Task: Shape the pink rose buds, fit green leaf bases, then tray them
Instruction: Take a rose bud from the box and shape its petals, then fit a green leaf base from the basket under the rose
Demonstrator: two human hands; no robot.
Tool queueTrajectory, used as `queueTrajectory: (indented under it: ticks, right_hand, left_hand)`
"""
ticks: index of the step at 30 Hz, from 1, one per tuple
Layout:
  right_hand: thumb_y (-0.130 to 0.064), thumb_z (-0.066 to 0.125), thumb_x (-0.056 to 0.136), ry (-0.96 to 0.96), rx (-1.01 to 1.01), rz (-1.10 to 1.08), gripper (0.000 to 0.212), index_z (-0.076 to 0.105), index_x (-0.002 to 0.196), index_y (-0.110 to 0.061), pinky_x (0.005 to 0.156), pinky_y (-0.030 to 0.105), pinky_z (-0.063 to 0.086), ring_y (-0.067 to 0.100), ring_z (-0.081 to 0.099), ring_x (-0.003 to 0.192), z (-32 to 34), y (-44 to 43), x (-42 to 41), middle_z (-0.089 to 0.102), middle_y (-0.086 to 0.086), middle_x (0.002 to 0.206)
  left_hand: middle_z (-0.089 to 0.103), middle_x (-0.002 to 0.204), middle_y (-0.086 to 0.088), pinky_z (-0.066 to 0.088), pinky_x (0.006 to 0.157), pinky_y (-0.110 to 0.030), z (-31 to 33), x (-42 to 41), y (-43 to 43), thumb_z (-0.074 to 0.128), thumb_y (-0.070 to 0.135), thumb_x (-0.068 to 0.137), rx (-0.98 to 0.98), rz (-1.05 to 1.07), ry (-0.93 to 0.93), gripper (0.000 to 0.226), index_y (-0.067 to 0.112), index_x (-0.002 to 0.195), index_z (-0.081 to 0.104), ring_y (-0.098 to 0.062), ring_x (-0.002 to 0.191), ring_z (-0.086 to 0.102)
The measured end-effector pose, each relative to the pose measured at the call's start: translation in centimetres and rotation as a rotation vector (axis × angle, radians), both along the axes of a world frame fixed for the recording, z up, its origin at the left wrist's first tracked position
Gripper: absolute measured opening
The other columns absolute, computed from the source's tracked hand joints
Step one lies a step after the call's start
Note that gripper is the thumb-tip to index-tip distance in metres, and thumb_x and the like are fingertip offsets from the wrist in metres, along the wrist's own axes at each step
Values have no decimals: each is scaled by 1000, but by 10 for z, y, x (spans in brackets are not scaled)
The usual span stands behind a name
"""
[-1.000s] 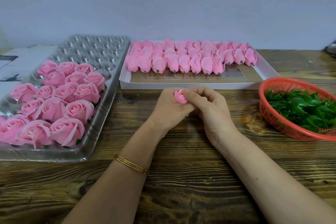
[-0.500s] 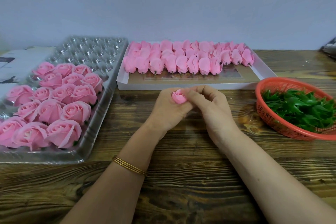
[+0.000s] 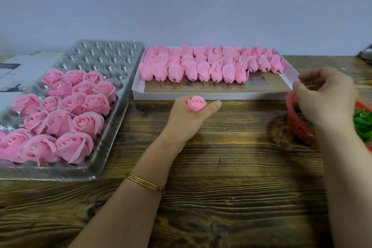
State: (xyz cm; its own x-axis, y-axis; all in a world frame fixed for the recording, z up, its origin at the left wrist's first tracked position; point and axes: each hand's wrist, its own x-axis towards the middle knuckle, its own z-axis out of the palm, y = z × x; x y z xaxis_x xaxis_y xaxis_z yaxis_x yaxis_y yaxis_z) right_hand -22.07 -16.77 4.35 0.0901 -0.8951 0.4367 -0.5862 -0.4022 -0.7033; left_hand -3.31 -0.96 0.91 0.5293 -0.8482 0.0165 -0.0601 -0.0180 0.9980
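**A:** Head view first. Where is the bud?

**B:** The pink rose bud (image 3: 196, 103) sits upright on top of the left hand (image 3: 186, 122). It is above the wooden bench (image 3: 231, 167) and just in front of the white box (image 3: 213, 95) that holds the rows of unshaped buds (image 3: 201, 68).

**A:** How would you expect it to handle?

**B:** I'd judge it light and soft, with thin petals that crease easily. It is best held low, at the base under the petals, and never by the opened top.

**A:** And the grip?

**B:** The left grip is closed round the bud's lower part. The fingers curl beneath it and the thumb stretches out to the right beside it, so only the top of the bud shows. The right hand (image 3: 326, 97) is well apart from it, over the near rim of the red basket (image 3: 298, 129) of green leaf bases (image 3: 362, 123). Its fingers are curled downward, and I cannot tell whether that grip has a leaf base, because the hand hides the fingertips.

**A:** Where does the bud go afterwards?

**B:** Probably into the clear plastic tray (image 3: 112, 127) on the left. Finished roses (image 3: 80, 107) fill its near cups, and the far cups hold none.
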Motion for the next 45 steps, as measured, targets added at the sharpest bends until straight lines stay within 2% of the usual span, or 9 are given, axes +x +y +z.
queueTrajectory:
  ticks: [4, 9, 15, 19, 24, 29, 39, 42, 45]
  right_hand:
    - [-14, 65, 83, 312, -11, -120, 20, 72, 101, -10, 90, 46, 49, 42, 60, 100, -3, -14, -17, 71, 17, 99]
    - [-23, 66, 81, 564, 62, -141, 18, 70, 85, -6, 85, 48, 47, 47, 54, 96, -7, -19, -22, 66, 20, 85]
    - [-28, 67, 83, 656, 143, -141, 20, 73, 89, -9, 83, 45, 47, 45, 52, 99, -10, -24, -21, 64, 17, 87]
    - [-28, 65, 85, 709, 166, -171, 22, 74, 87, -8, 71, 35, 28, 43, 48, 106, -13, -26, -21, 63, 17, 88]
    - [-24, 62, 86, 725, 163, -188, 19, 73, 83, -9, 70, 34, 20, 43, 46, 106, -14, -25, -19, 62, 15, 83]
    - [-17, 64, 80, 635, 138, -181, 13, 74, 79, -9, 81, 44, 47, 46, 51, 101, -11, -22, -19, 63, 18, 82]
    - [-29, 61, 74, 365, 50, -169, 17, 57, 63, -16, 82, 54, 48, 46, 54, 85, -3, -2, -16, 58, 12, 66]
    - [-30, 55, 73, 299, 27, -150, 20, 62, 70, -11, 89, 57, 46, 44, 56, 82, -3, -3, -16, 62, 15, 72]
    - [-39, 49, 74, 236, 46, -187, 31, 64, 84, -14, 92, 56, 47, 46, 56, 96, -4, -7, -16, 64, 22, 93]
  left_hand:
    - [47, 64, -3, 42, 69, -32, -1, 3, -1, 76, 28, 83, 16, 19, 19, 27, 10, 74, 57, -16, 65, 44]
    - [50, 59, 5, 43, 66, -27, -3, 4, -1, 78, 28, 82, 30, 48, 40, 28, 17, 68, 56, -9, 61, 46]
    - [50, 57, 9, 44, 65, -23, -3, 5, -1, 77, 26, 82, 14, 54, 56, 25, 15, 70, 57, -6, 57, 47]
    - [50, 59, 7, 44, 68, -27, -2, 5, -1, 77, 25, 83, 17, 53, 54, 26, 16, 71, 57, -8, 59, 46]
    - [53, 56, 11, 45, 66, -22, -1, 5, -1, 77, 26, 83, 23, 46, 44, 25, 16, 70, 58, -3, 56, 49]
    - [55, 53, 17, 45, 67, -23, -1, 5, -1, 77, 26, 82, 27, 49, 56, 25, 21, 66, 58, 1, 54, 50]
    - [52, 53, 14, 44, 63, -20, -2, 5, 0, 77, 24, 83, 1, 44, 42, 27, 19, 66, 56, 0, 53, 48]
    - [53, 52, 17, 44, 62, -20, -2, 5, -1, 77, 25, 83, 6, 43, 44, 27, 20, 65, 57, 1, 52, 49]
    - [55, 51, 17, 43, 62, -21, -3, 6, -2, 77, 25, 83, 10, 43, 48, 28, 23, 63, 58, 2, 52, 50]
